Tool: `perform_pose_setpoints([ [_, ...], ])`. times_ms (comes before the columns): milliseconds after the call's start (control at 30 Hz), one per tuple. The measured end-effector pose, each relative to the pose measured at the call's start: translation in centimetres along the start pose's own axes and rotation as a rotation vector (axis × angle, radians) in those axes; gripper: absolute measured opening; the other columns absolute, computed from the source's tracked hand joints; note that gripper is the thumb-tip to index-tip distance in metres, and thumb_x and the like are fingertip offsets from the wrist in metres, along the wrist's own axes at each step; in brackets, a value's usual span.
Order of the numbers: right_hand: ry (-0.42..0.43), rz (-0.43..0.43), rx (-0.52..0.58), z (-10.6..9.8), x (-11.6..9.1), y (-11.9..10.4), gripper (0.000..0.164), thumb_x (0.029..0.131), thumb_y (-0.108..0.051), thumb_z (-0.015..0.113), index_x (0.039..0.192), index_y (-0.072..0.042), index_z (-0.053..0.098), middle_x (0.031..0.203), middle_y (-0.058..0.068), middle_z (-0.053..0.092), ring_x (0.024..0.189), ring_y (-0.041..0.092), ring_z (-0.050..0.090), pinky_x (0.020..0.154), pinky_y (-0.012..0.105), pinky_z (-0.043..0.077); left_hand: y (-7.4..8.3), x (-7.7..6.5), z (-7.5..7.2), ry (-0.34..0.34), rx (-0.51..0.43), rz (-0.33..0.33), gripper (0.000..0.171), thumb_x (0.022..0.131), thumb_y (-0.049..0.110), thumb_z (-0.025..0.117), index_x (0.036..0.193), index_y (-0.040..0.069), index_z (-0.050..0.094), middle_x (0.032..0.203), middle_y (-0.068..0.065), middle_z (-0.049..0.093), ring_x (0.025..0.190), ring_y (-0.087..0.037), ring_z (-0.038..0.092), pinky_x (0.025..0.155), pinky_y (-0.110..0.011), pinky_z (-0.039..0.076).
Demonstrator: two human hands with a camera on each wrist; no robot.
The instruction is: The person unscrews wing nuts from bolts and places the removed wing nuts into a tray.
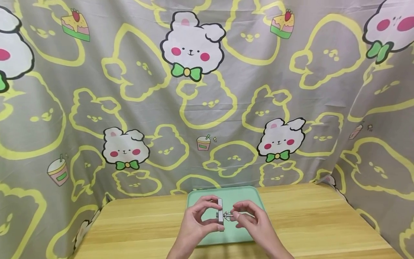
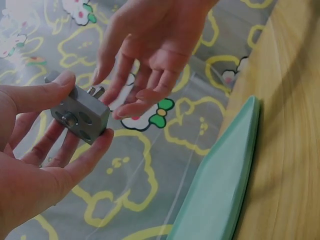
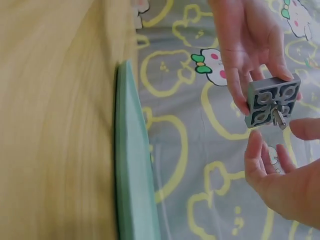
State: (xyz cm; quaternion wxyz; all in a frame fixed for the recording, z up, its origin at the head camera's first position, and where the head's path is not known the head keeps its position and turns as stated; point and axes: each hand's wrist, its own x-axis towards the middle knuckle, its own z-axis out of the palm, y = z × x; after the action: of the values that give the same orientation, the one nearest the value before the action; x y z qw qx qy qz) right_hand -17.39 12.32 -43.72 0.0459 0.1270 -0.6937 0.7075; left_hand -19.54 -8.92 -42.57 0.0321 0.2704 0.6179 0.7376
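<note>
My left hand (image 1: 197, 219) holds a grey square block (image 2: 82, 114) by its edges, thumb on one side and fingertips on the other. Round holes show on one face of the block, with a bolt head in the middle. From the ribbed opposite face a threaded metal bolt (image 3: 279, 119) sticks out toward my right hand (image 1: 252, 217). The right thumb and fingers, loosely bent, are spread around the bolt's end; in the right wrist view a gap shows between them and the bolt. Both hands are above a mint-green tray (image 1: 233, 239).
The tray lies on a wood-grain table (image 1: 142, 226). Behind and at both sides hangs a grey curtain (image 1: 200, 111) printed with white cartoon rabbits and yellow outlines, reaching the table's back edge.
</note>
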Motion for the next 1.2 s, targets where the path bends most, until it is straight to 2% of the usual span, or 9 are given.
perform_pose_setpoints([
  [100,-0.03,0.123,0.052,-0.1,0.1,0.1,0.036,0.1,-0.019,0.068,0.123,0.007,0.061,0.112,0.019,0.068,0.095,0.029,0.073,0.081,0.037,0.064,0.0,0.0,0.1,-0.001,0.018,-0.009,0.044,0.074,-0.008,0.087,0.113,-0.008,0.069,0.138,-0.021,0.051,0.128,-0.033,0.054,0.094,-0.049,0.06],
  [267,-0.096,0.22,0.106,-0.1,0.1,0.4,0.043,0.1,-0.024,0.069,0.126,0.009,0.06,0.107,0.015,0.071,0.096,0.028,0.071,0.082,0.035,0.064,-0.2,-0.2,0.4,-0.002,0.045,-0.026,0.04,0.074,-0.011,0.085,0.11,-0.002,0.072,0.136,-0.02,0.053,0.127,-0.034,0.053,0.093,-0.047,0.061],
  [467,-0.124,0.234,0.095,-0.1,0.0,0.7,0.038,0.099,-0.024,0.07,0.122,0.006,0.065,0.101,0.012,0.072,0.093,0.026,0.072,0.079,0.034,0.064,-0.5,-0.5,0.7,-0.022,0.065,-0.024,0.039,0.074,-0.011,0.085,0.11,-0.002,0.072,0.138,-0.026,0.05,0.127,-0.039,0.051,0.092,-0.045,0.062],
  [767,-0.108,0.224,0.111,-0.1,0.1,0.9,0.032,0.1,-0.017,0.069,0.119,0.007,0.066,0.099,0.01,0.07,0.089,0.023,0.073,0.077,0.032,0.064,-1.0,-0.6,0.9,-0.006,0.058,-0.036,0.037,0.074,-0.009,0.086,0.108,-0.002,0.072,0.136,-0.023,0.053,0.125,-0.038,0.054,0.089,-0.047,0.062],
  [967,-0.09,0.143,0.075,0.3,0.0,1.0,0.027,0.097,-0.011,0.072,0.116,0.008,0.065,0.1,0.012,0.068,0.088,0.022,0.074,0.076,0.032,0.064,-1.2,-0.6,0.8,0.001,0.019,-0.027,0.04,0.072,-0.01,0.087,0.108,-0.004,0.07,0.136,-0.029,0.05,0.127,-0.044,0.053,0.09,-0.048,0.062],
  [1067,-0.077,0.044,-0.004,0.6,-0.2,0.9,0.022,0.095,-0.009,0.074,0.111,0.004,0.067,0.104,0.014,0.069,0.088,0.019,0.074,0.076,0.03,0.064,-1.2,-0.6,0.7,0.007,-0.001,-0.031,0.042,0.072,-0.008,0.088,0.11,-0.007,0.069,0.137,-0.031,0.049,0.128,-0.043,0.054,0.091,-0.049,0.061],
  [1200,-0.04,-0.153,-0.154,1.0,-0.6,0.9,0.015,0.094,-0.012,0.077,0.105,-0.006,0.07,0.102,0.008,0.072,0.091,0.015,0.073,0.074,0.029,0.064,-1.0,-0.7,0.6,0.014,-0.034,-0.051,0.044,0.073,-0.006,0.088,0.112,-0.009,0.068,0.139,-0.031,0.048,0.129,-0.038,0.054,0.091,-0.051,0.061],
])
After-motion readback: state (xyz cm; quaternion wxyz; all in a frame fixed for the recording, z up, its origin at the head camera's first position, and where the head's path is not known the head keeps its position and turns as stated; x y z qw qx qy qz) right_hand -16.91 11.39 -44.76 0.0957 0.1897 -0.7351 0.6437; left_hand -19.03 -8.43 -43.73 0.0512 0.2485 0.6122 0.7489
